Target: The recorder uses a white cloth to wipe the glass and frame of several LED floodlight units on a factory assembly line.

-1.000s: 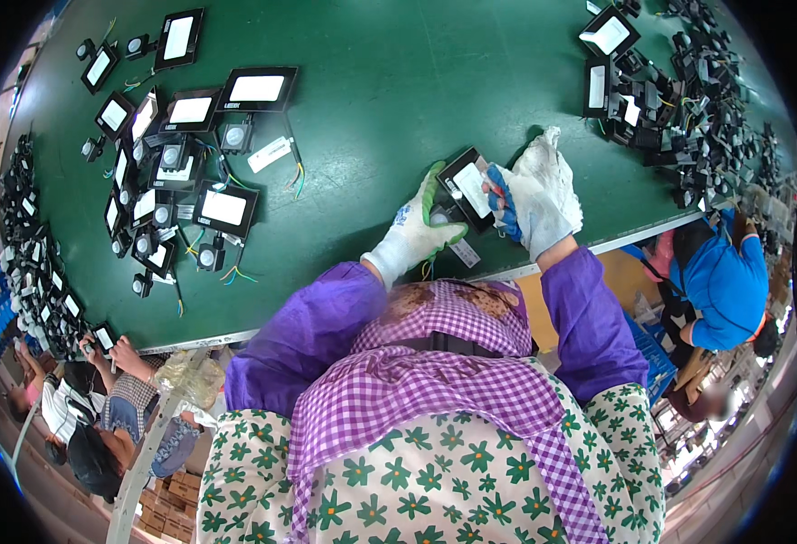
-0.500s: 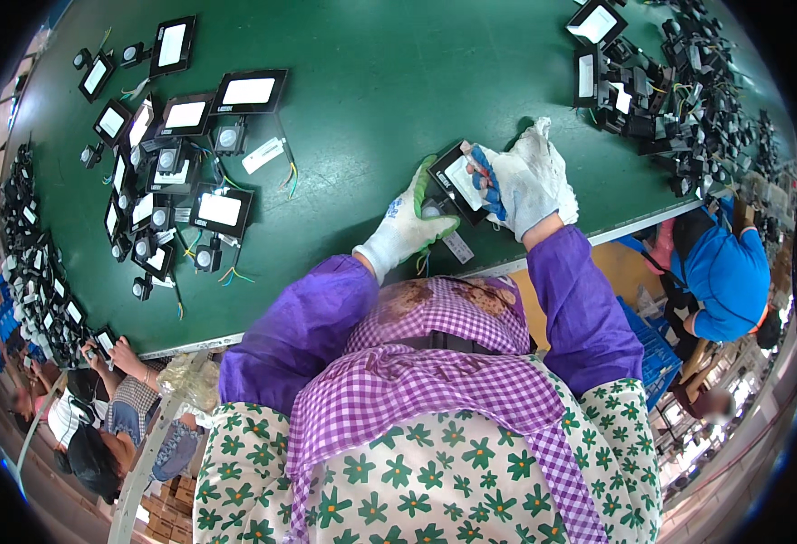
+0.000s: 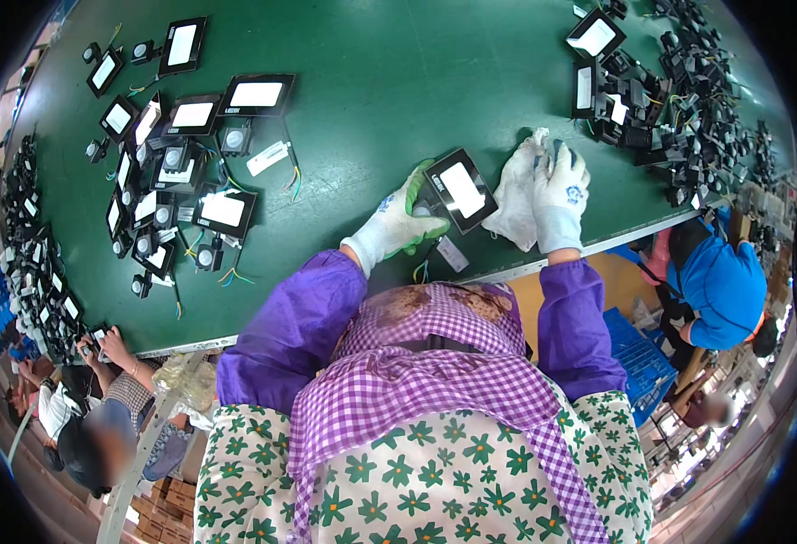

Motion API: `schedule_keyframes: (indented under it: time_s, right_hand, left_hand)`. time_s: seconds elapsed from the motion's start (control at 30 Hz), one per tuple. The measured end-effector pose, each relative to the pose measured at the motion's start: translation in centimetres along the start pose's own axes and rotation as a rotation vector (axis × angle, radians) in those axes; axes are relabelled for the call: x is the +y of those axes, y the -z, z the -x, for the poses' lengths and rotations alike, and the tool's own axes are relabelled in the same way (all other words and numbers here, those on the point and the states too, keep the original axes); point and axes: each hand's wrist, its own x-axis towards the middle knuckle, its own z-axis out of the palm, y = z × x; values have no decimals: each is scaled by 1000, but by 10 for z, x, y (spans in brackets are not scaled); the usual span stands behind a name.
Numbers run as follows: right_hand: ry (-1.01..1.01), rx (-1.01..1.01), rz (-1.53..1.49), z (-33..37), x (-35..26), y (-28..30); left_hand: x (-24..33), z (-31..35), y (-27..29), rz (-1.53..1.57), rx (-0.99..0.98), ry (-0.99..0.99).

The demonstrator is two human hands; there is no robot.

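Observation:
At the table's near edge, my left hand (image 3: 398, 221) wears a white and green glove and is closed on a small black floodlight (image 3: 461, 190). The lamp's white panel faces up, tilted. The round sensor under it is partly covered by my fingers, and a tag (image 3: 453, 254) and thin wires hang below. Just right of the lamp lies a crumpled white cloth (image 3: 514, 195). My right hand (image 3: 562, 186), in a white glove with blue fingertips, rests at the cloth's right side, its fingers bent onto the cloth.
Several floodlights with sensors and loose wires (image 3: 176, 168) lie on the green table (image 3: 371, 72) to the left. A dense heap of black lamps (image 3: 680, 109) covers the right side. Other people sit at the lower left and at the right, near a blue crate (image 3: 636, 363).
My right hand has left the floodlight's face and moved right onto the white cloth. The left hand still holds the lamp, whose panel now shows fully.

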Motion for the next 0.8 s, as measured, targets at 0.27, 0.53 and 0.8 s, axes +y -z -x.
schedule_keyframes:
  time_s: [0.27, 0.53, 0.8]
  right_hand:
    - [215, -35, -124, 29, -15, 2]
    - [361, -95, -311, -38, -101, -31]
    - [2, -290, -826, -68, -52, -25]
  left_hand:
    - [-17, -7, -1, 7, 18, -58]
    - [0, -3, -6, -159, 30, 28]
    - [-4, -5, -12, -98, 66, -65]
